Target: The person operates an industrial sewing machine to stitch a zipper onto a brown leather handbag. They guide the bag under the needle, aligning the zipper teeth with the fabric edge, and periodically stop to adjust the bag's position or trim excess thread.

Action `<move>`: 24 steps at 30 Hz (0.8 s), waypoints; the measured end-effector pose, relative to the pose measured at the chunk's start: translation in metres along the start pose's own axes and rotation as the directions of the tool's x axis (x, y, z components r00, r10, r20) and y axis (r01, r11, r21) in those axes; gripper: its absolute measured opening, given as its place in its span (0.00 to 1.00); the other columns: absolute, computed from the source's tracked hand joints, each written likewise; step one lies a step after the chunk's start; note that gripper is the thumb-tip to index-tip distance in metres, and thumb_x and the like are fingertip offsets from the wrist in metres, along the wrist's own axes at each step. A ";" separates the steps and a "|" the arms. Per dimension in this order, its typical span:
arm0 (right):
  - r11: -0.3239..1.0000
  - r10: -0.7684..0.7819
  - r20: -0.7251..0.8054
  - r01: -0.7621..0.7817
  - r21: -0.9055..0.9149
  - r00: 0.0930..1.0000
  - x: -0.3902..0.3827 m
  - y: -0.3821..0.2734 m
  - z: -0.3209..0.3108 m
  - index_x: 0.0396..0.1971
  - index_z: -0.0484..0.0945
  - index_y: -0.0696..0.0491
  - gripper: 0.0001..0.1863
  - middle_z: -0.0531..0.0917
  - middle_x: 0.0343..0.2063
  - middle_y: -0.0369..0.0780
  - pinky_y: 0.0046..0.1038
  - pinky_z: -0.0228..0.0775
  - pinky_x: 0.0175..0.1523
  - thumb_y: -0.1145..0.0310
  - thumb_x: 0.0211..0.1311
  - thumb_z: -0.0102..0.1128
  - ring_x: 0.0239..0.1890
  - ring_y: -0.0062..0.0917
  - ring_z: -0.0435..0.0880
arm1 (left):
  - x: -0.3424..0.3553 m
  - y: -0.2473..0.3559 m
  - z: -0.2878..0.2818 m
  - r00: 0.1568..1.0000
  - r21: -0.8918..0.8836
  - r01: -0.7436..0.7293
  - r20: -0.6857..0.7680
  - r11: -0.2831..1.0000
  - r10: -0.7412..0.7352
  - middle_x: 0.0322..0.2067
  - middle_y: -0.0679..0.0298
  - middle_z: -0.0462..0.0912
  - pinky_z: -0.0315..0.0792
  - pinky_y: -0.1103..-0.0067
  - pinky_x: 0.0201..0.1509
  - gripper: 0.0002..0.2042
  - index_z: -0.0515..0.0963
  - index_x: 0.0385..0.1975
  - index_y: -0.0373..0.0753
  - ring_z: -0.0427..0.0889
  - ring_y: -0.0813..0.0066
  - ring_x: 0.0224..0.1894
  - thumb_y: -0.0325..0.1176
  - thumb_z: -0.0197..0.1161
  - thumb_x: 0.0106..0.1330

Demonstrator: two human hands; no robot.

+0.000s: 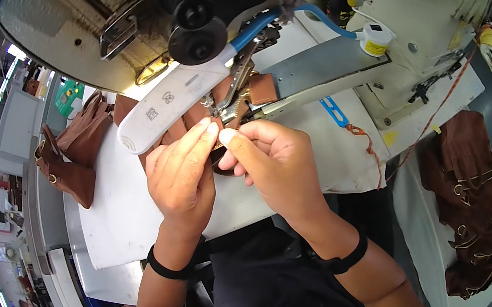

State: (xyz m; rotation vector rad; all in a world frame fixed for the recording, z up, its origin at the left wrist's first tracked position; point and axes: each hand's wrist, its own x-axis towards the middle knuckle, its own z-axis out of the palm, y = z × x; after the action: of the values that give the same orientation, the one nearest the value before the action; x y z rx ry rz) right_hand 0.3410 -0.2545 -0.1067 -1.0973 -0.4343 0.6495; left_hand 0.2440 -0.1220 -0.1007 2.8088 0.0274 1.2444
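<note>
Brown leather piece [176, 132], gold zipper [242, 107]: at sewing-machine presser foot [225, 112]; seam apparently under way, unfinished. Left hand [183, 172]: laid flat on piece, ungripped. Right hand [278, 159]: pinching piece's edge beside presser foot. Leather bags [86, 132]: left of presser foot, stage unclear.

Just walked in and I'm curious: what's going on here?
A person has both hands at a brown piece under a sewing machine. The left hand rests on it, fingers extended; the right hand is curled beside those fingertips, its grip unclear. Brown bags sit left, a brown pile right.
</note>
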 end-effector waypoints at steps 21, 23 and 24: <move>0.986 -0.088 -0.161 0.109 0.124 0.983 0.009 0.014 0.017 0.32 0.83 0.58 0.08 0.82 0.21 0.32 0.15 0.68 0.29 0.71 0.72 0.65 0.22 0.09 0.76 | 0.002 -0.002 0.011 0.997 0.042 0.067 -0.045 0.997 -0.065 0.52 0.58 0.89 0.69 0.74 0.57 0.16 0.84 0.49 0.36 0.86 0.68 0.47 0.15 0.62 0.62; 0.985 -0.081 -0.176 0.106 0.137 0.981 0.010 0.014 0.018 0.31 0.83 0.58 0.08 0.82 0.21 0.32 0.14 0.68 0.29 0.71 0.72 0.65 0.22 0.09 0.75 | 0.003 -0.005 0.012 0.997 0.033 0.062 -0.049 0.998 -0.060 0.52 0.57 0.89 0.69 0.74 0.58 0.16 0.84 0.49 0.35 0.86 0.67 0.47 0.15 0.62 0.62; 0.984 -0.078 -0.184 0.105 0.144 0.980 0.011 0.013 0.019 0.31 0.83 0.58 0.09 0.82 0.20 0.32 0.14 0.68 0.29 0.70 0.72 0.65 0.21 0.09 0.75 | 0.004 -0.006 0.012 0.997 0.022 0.061 -0.049 0.998 -0.060 0.52 0.56 0.89 0.70 0.73 0.58 0.17 0.84 0.49 0.35 0.87 0.66 0.48 0.14 0.61 0.61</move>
State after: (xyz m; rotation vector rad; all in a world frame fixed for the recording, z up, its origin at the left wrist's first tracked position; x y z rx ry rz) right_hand 0.3337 -0.2304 -0.1110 -0.9735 -0.2746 0.4904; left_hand 0.2553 -0.1165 -0.1060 2.7749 0.1301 1.3061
